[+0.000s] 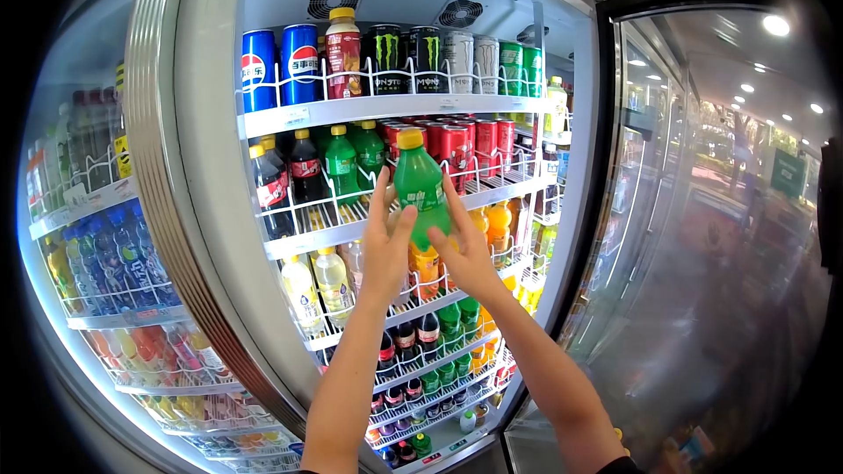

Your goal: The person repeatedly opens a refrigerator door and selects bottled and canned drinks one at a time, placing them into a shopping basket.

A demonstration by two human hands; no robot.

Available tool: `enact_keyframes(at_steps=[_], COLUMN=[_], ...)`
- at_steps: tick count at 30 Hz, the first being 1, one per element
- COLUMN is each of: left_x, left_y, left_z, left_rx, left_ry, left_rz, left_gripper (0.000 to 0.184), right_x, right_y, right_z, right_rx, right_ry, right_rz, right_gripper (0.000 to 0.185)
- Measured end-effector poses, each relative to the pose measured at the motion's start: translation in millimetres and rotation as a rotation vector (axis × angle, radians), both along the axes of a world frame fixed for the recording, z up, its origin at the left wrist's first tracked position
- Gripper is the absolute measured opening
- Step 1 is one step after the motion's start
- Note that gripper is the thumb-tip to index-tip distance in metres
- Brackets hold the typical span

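A green bottle with a yellow cap [421,189] is held upright, tilted slightly, between both hands in front of the second shelf. My left hand [386,241] grips its left side, and my right hand [461,246] grips its right side and lower part. Behind it on that shelf stand similar green bottles [341,161], dark cola bottles [306,167] and red cans [455,147]. Orange bottles [499,224] show on the shelf below, to the right of my hands.
The fridge's glass door [702,211] stands open at the right. Blue cans [300,66] and black cans [385,57] line the top shelf [395,109]. White wire rails front the shelves. Another glass-fronted section with bottles is at the left, beyond a metal-trimmed post [206,175].
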State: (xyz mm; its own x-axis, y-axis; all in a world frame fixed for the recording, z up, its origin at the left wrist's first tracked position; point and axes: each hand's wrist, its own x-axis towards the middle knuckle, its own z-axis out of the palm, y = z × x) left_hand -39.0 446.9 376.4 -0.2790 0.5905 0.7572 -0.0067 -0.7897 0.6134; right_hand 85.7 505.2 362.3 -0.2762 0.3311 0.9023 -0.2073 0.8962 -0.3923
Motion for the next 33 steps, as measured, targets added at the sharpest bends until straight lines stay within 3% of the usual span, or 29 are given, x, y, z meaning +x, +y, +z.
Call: enact_keyframes(at_steps=[2,7,10,16,20,28,33], left_x=[5,13,27,51,72,117,132], left_y=[-3,-1,-12,-30,-69,-198,-289], left_z=[-15,-55,-68,-114,-143,-208,-263], left_rx=[-0.003,-0.099,-0.203,-0.347,-0.373,-0.563,-0.595], left_ry=[-0.038,-0.069,-0.110,-0.057,-0.028,0.032,-0.150], left_rz=[-0.085,-0.167,-0.199,-0.242,-0.394,-0.283,-0.217], left_gripper=[0.066,0.065,0.059,0.043,0.055,0.061,0.063], right_x=[8,26,43,72,103,154,167], right_y=[-8,-32,-48,-86,-123,-224,-283], right_z=[-18,-50,-63,-103,-129,-194,-237], right_rx=[-0.194,-0.413,-0.459,-0.534,-0.640,-0.766,-0.913], right_ry=[-0.012,0.076,0.014,0.063,0.116,0.080,-0.008], right_rz=[0.144,0.197,-0.001,-0.105,-0.053,0.082,0.269], right_gripper=[0.071,0.079,0.077,0.076,0.075,0.074,0.077])
